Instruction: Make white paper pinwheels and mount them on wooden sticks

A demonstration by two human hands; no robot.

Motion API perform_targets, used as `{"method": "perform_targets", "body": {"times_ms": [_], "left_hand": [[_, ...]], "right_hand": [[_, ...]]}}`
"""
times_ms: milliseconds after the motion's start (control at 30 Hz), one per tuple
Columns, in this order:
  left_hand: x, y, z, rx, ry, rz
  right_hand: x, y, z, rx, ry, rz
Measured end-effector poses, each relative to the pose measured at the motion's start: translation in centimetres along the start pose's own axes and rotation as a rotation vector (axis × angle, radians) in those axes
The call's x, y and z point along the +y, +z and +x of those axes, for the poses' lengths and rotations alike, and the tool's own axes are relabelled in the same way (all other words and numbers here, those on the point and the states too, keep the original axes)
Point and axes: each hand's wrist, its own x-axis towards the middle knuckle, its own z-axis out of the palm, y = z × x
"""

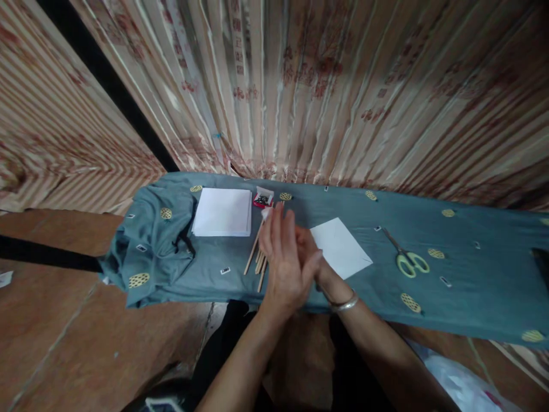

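Observation:
Above the bench's near edge, my left hand (281, 263) is laid against my right hand (305, 243). The left fingers are stretched out and the thumb points right. Most of the right hand is behind the left, so its fingers are hidden; a silvery bracelet (346, 301) circles that wrist. Several thin wooden sticks (258, 260) lie under and left of my hands. Just right of them is a white square sheet of paper (341, 249), turned cornerwise. A small whitish scrap (266, 213) shows by the left fingertips; whether it is touched I cannot tell.
A stack of white paper (223, 212) lies left on the teal cloth (300, 303). Behind the sticks is a small red-and-white box (263, 198) of dark bits. Scissors with green handles (407, 260) rest at the right. A pleated curtain (274, 86) hangs behind.

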Motion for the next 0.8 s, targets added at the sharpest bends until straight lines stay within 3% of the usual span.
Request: {"method": "perform_targets", "body": {"times_ms": [67,167,267,367,500,667,800], "left_hand": [[-0.7,0.1,0.2,0.024,-0.168,-0.105],[-1.6,0.9,0.7,0.01,-0.598,-0.517],[-1.6,1.9,1.1,-0.141,-0.878,-0.858],[-0.7,2.9,1.2,-0.254,-0.9,-0.89],[0.4,4.9,1.0,-0.273,-0.886,-0.876],[0.4,7.5,0.7,-0.311,-0.873,-0.845],[-0.8,8.2,1.1,-0.319,-0.827,-0.766]], "right_hand": [[-0.5,-2.4,-1.0,0.034,0.031,0.116],[-1.0,-5.2,-2.9,0.014,0.135,0.363],[-1.0,-7.3,-4.8,-0.096,0.242,0.429],[-0.5,-9.7,-6.2,-0.095,0.285,0.399],[0.8,-12.5,-6.5,0.16,0.297,0.528],[2.1,-13.4,-5.8,0.229,0.309,0.679],[2.4,-14.8,-5.2,0.35,0.271,0.671]]}}
